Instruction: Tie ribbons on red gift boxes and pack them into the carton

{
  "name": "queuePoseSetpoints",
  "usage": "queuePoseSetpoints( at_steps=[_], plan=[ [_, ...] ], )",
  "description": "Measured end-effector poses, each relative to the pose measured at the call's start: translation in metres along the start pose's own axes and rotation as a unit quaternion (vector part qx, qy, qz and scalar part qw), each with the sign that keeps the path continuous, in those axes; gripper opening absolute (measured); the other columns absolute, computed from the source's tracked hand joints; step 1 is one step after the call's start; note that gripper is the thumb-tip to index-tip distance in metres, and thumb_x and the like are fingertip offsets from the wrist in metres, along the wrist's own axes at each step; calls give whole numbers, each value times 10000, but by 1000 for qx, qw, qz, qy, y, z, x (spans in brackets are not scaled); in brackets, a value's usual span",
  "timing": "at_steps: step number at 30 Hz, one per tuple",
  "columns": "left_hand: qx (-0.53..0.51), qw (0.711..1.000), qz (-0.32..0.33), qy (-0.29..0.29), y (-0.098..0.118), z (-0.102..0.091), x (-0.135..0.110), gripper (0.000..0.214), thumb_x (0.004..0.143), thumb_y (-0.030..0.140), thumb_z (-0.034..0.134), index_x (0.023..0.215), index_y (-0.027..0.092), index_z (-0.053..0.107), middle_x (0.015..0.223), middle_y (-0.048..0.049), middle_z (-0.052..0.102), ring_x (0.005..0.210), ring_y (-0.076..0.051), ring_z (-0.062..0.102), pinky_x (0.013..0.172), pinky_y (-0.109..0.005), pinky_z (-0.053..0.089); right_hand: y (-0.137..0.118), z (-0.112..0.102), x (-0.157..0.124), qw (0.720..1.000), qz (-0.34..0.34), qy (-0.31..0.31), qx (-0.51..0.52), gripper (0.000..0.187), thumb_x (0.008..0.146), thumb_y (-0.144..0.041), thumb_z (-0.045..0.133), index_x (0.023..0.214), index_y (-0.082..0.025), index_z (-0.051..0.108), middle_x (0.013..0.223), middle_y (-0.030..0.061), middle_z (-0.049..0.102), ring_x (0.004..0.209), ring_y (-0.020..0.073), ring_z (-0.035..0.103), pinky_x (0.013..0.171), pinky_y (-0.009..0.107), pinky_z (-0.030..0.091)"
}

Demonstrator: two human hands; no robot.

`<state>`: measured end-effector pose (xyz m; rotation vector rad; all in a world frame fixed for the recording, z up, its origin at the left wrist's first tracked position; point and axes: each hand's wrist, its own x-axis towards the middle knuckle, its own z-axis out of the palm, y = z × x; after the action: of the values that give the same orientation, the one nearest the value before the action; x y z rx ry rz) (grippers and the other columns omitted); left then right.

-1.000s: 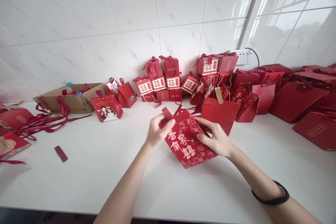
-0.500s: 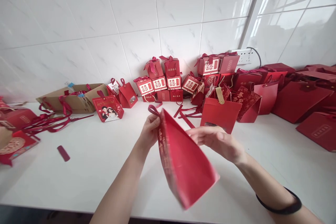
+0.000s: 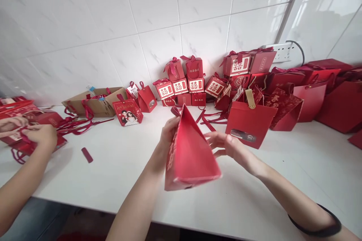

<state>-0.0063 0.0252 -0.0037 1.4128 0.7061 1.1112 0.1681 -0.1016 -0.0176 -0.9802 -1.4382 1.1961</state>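
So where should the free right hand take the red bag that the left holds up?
Probably the right wall near the top. The left hand pinches the red bag at its narrow upper left edge, base tilted toward the camera. The open right hand is just beside that wall, so coming in from the right looks easiest.

One cardboard box (image 3: 93, 101), one loose red strip (image 3: 87, 154), one wall socket (image 3: 279, 52)
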Motion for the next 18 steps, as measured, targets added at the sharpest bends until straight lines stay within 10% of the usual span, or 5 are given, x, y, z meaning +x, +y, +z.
queuePoseSetpoints(
  at_steps=[10,18],
  plan=[
    [24,999,-36,-27,-2,5,4,326,591,420,762,661,137,618,580,-6,595,540,-152,564,503,-241,394,-7,-11,5,982,140,86,-93,402,763,-489,639,1046,-208,591,1033,60,671,905,240,639,797,362,495],
    [-182,968,-158,-64,1,8,9,424,709,499,592,952,153,625,875,-74,655,699,-173,606,602,-261,468,9,-10,13,897,181,152,373,244,757,-430,580,795,-189,578,671,4,640,578,163,616,498,288,510]
  ],
)
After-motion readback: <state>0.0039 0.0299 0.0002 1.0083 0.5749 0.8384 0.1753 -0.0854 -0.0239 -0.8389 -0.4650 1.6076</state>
